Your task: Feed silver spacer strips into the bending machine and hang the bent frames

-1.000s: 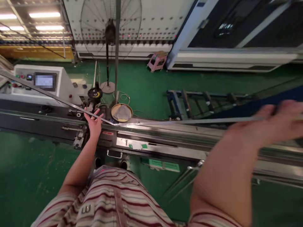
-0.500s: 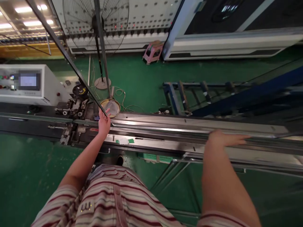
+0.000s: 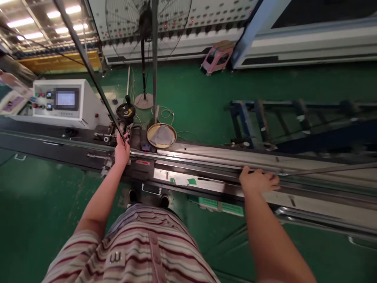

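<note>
A long thin metal bar [image 3: 188,160] lies along the bench's rail. Near the bench's left part it meets a dark thin bar [image 3: 88,65] that slants steeply up and away. My left hand [image 3: 121,151] is closed around the metal at this corner, fingers wrapped. Further right, my right hand [image 3: 256,180] lies palm down over the bar with its fingers spread and slightly bent. Just past its fingertips, another thin bar [image 3: 326,169] runs off to the right. Beside my left hand stands a clamp mechanism [image 3: 106,138], partly hidden.
A round tray [image 3: 149,144] with grey cloth sits behind the bench [image 3: 219,186]. A control box [image 3: 85,104] and a handwheel [image 3: 126,113] are at the left. Beyond stand a fan [image 3: 145,23], a pink stool [image 3: 216,59] and a blue frame [image 3: 247,122]. Another person's arm [image 3: 14,83] shows far left.
My view has swung left. My left hand has moved left along the bench with the metal corner. My right hand's outstretched fingers now rest bent over the bar, further left.
</note>
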`<action>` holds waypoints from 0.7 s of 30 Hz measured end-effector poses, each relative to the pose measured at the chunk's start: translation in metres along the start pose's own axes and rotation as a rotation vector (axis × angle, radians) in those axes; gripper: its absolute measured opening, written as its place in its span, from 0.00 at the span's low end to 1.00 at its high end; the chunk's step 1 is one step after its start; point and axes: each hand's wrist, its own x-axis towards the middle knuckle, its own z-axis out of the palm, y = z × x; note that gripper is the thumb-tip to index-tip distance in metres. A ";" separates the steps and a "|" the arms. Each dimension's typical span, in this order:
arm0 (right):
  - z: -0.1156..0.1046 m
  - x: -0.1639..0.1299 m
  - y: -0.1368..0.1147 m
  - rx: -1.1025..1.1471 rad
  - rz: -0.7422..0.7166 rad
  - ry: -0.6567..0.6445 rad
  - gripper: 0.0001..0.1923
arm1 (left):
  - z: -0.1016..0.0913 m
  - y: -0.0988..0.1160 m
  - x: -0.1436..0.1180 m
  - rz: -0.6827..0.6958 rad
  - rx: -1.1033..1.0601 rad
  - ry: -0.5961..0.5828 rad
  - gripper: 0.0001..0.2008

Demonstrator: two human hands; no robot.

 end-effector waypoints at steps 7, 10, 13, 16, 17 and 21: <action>0.008 -0.079 -0.077 -0.100 -0.116 -0.007 0.28 | -0.090 -0.057 0.025 -0.009 0.035 0.050 0.33; 0.013 -0.116 -0.110 -0.112 -0.191 0.014 0.28 | -0.130 -0.081 0.036 -0.014 0.066 0.088 0.32; 0.023 -0.152 -0.133 -0.069 -0.291 0.029 0.29 | -0.172 -0.106 0.049 -0.025 0.085 0.115 0.32; 0.029 -0.178 -0.143 0.063 -0.431 -0.014 0.27 | -0.211 -0.123 0.065 -0.047 0.118 0.113 0.32; 0.028 -0.183 -0.144 0.128 -0.456 -0.041 0.26 | -0.224 -0.126 0.070 -0.066 0.141 0.113 0.32; 0.004 -0.184 -0.143 0.392 -0.246 -0.035 0.31 | -0.271 -0.138 0.089 -0.176 0.306 0.169 0.35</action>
